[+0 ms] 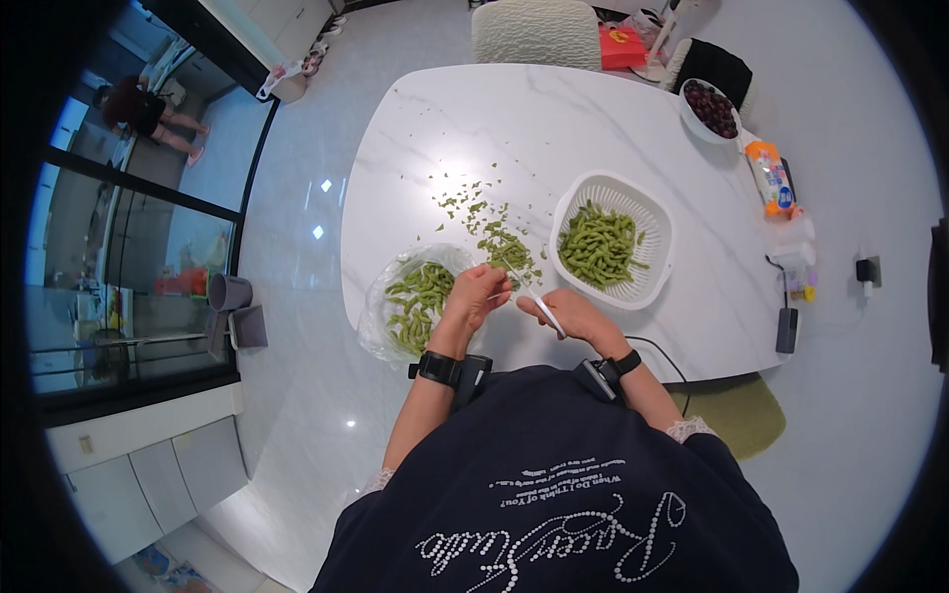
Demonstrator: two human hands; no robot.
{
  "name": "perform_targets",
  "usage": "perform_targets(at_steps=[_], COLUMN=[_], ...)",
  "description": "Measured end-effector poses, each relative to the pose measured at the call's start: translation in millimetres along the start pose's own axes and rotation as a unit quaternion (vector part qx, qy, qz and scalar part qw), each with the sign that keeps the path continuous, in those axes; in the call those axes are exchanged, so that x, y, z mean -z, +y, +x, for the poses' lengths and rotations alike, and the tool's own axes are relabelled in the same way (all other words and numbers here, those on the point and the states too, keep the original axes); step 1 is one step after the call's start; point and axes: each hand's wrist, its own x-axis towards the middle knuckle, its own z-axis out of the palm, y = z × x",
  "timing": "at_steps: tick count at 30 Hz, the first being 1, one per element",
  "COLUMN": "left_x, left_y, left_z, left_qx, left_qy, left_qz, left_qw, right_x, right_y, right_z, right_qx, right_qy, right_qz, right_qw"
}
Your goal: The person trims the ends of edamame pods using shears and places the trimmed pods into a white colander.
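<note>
My right hand [578, 318] is closed around the white handles of a pair of scissors [546, 312]. The blades point up and left, close to the fingertips of my left hand [478, 294]. Those fingers are pinched on a green soybean pod, mostly hidden by them. Left of my left hand, a clear plastic bag [380, 314] lies open with many soybean pods [415, 311] in it. Beyond both hands, green trimmings [506, 247] are scattered over the tabletop. To the right stands a white slotted basket [660, 259] holding more soybean pods [601, 245].
The white marbled table [455, 109] carries a bowl of dark round fruit [710, 111] at its far right, with an orange packet [769, 178] nearer along that edge. A black cable [660, 352] runs beside my right forearm. Past the glass door, another person [143, 111] stands far left.
</note>
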Motion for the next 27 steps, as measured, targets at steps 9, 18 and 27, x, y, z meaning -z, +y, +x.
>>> perform_targets(at_steps=[9, 18, 27], left_x=[9.6, -65.9, 68.2], left_y=[4.6, 49.2, 39.3], left_z=[-0.4, -18.4, -12.9], left_qx=[-0.032, -0.117, -0.157], left_qy=[0.070, -0.167, 0.135], left_qz=[0.093, 0.178, 0.092], left_qw=[0.993, 0.963, 0.974], right_x=[-1.1, -1.1, -0.6], right_y=[9.6, 5.5, 10.8], right_z=[1.6, -0.3, 4.8], right_qx=[-0.013, -0.010, -0.025], right_qy=[-0.006, -0.021, -0.013], right_qz=[-0.059, -0.124, -0.103], right_qw=[0.998, 0.992, 0.994])
